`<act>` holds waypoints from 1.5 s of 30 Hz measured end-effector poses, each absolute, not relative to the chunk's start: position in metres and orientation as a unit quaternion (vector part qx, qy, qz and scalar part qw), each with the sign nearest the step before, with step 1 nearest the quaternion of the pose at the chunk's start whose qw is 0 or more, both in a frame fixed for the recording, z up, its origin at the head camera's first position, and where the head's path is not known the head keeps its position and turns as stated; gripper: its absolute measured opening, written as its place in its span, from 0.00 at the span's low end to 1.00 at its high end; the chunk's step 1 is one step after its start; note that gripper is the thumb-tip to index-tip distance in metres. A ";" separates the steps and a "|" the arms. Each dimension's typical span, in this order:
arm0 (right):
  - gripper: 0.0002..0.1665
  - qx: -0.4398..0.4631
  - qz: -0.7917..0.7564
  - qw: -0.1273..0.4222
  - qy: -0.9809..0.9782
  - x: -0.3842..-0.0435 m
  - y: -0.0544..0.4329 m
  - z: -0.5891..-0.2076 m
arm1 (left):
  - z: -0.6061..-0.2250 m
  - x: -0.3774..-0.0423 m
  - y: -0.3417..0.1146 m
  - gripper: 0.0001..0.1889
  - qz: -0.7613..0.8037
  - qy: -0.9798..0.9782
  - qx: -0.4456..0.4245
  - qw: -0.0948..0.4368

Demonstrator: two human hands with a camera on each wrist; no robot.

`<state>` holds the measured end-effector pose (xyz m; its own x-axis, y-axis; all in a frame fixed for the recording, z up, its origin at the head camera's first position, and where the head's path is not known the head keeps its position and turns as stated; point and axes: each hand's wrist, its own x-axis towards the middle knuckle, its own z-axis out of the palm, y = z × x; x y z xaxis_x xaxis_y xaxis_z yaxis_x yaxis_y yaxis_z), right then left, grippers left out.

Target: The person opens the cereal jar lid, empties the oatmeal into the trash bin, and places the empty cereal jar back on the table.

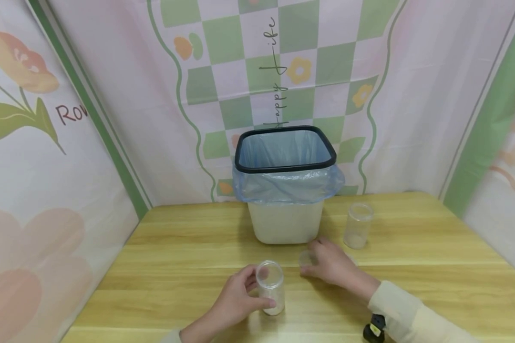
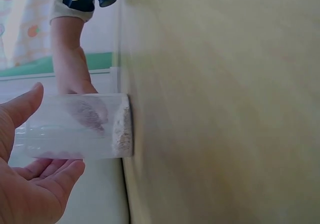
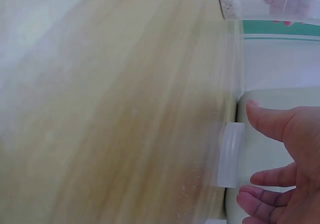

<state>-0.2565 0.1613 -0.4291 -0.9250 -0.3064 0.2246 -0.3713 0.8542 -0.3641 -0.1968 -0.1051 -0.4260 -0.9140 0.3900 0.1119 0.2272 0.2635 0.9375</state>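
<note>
My left hand (image 1: 237,297) holds a clear cylindrical jar (image 1: 271,287), upright on the table, thumb on one side and fingers on the other. In the left wrist view, a pale grainy layer (image 2: 122,129) covers the jar's bottom, and its mouth end lies between thumb and fingers. My right hand (image 1: 334,265) reaches low over the table in front of the bin, beside a translucent round lid (image 1: 305,258). In the right wrist view its thumb and fingers are spread, apart from the lid (image 3: 231,155). A second lid (image 1: 353,260) is partly hidden behind that hand.
A white bin (image 1: 286,224) with a blue liner bag (image 1: 283,186) and black rim (image 1: 285,169) stands at the back. Right of it is another clear jar (image 1: 357,227). The wooden table (image 1: 180,267) is bounded by patterned cloth. A black device (image 1: 375,328) is at the right sleeve.
</note>
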 end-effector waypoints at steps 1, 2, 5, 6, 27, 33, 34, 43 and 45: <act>0.43 0.175 0.204 0.078 -0.960 -0.255 0.161 -0.427 | -0.425 -0.197 -0.105 0.33 0.575 0.792 0.195 0.068; 0.44 0.173 0.203 0.077 -0.961 -0.254 0.161 -0.426 | -0.424 -0.197 -0.106 0.33 0.574 0.793 0.195 0.065; 0.44 0.176 0.210 0.076 -0.959 -0.249 0.161 -0.422 | -0.419 -0.197 -0.106 0.33 0.578 0.789 0.203 0.053; 0.43 0.179 0.215 0.077 -0.957 -0.247 0.161 -0.421 | -0.417 -0.198 -0.107 0.33 0.581 0.786 0.207 0.050; 0.39 0.226 0.307 0.063 -0.922 -0.210 0.150 -0.423 | -0.402 -0.202 -0.107 0.29 0.567 0.791 0.226 0.044; 0.35 0.236 0.335 0.051 -0.911 -0.203 0.149 -0.423 | -0.400 -0.202 -0.107 0.27 0.570 0.791 0.218 0.047; 0.34 0.237 0.336 0.050 -0.910 -0.202 0.148 -0.422 | -0.400 -0.202 -0.107 0.27 0.572 0.790 0.216 0.046; 0.35 0.237 0.341 0.040 -0.909 -0.195 0.148 -0.416 | -0.403 -0.202 -0.106 0.25 0.616 0.759 0.205 0.044; 0.35 0.242 0.345 0.043 -0.906 -0.195 0.148 -0.414 | -0.404 -0.201 -0.105 0.25 0.625 0.755 0.196 0.045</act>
